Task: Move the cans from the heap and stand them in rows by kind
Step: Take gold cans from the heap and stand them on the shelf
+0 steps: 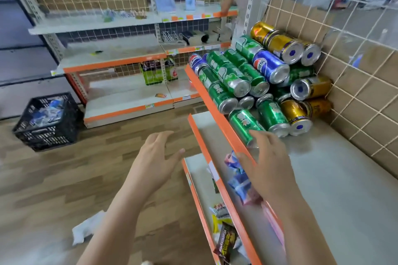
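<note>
Splayed right fingers [261, 139], maybe on can [243, 123]

1. The heap of cans [258, 84] lies in the far corner of the shelf [333, 178], every can on its side.
2. Green cans [228, 75] are the most numerous, piled along the orange front edge.
3. Two blue Pepsi cans [269, 65] show, one high in the middle and one at the far left end.
4. Gold cans [282, 44] top the pile and fill its right side.
</note>
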Demonstrator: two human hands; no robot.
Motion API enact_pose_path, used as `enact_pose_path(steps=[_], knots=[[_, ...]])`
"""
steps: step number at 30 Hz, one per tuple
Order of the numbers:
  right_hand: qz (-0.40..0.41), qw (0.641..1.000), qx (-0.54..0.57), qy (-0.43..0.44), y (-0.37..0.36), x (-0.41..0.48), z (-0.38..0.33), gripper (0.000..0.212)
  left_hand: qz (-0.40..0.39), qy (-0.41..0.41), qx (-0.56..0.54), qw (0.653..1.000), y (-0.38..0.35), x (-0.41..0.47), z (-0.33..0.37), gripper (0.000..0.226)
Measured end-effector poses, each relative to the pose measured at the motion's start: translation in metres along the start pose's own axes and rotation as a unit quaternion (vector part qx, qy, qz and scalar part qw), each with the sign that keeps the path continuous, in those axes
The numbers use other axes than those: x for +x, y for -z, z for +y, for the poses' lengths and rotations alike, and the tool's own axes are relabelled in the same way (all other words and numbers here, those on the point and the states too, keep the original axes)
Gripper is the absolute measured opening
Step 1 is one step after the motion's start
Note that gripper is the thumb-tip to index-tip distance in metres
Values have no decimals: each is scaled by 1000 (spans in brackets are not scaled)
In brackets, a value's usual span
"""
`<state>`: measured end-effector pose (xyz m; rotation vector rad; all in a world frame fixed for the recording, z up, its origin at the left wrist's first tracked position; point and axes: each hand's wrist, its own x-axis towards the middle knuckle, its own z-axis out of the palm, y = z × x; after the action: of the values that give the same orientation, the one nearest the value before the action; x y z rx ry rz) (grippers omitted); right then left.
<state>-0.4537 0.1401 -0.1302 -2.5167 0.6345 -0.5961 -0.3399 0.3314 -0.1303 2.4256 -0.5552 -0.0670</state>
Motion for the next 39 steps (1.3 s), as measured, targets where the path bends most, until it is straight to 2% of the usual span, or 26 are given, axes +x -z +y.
enact_pose_path(steps=[7, 16, 22, 30, 39], knots=[[27, 998, -37, -34, -39, 61, -33, 53, -44, -44, -19, 998, 9, 92, -31, 52], [99, 976, -90, -172, -78, 137, -79, 55, -124, -177, -66, 974, 43, 229, -56, 49], [127, 952, -114, -256, -85, 156, -90, 52, -174, -268, -76, 944, 29, 284, -50, 50], [154, 934, -161, -279, -62, 200, -71, 58, -170, -378, -65, 908, -3, 355, 20, 56], [186, 921, -202, -278, -25, 276, -32, 55, -158, -465, -56, 870, -33, 420, 110, 54]])
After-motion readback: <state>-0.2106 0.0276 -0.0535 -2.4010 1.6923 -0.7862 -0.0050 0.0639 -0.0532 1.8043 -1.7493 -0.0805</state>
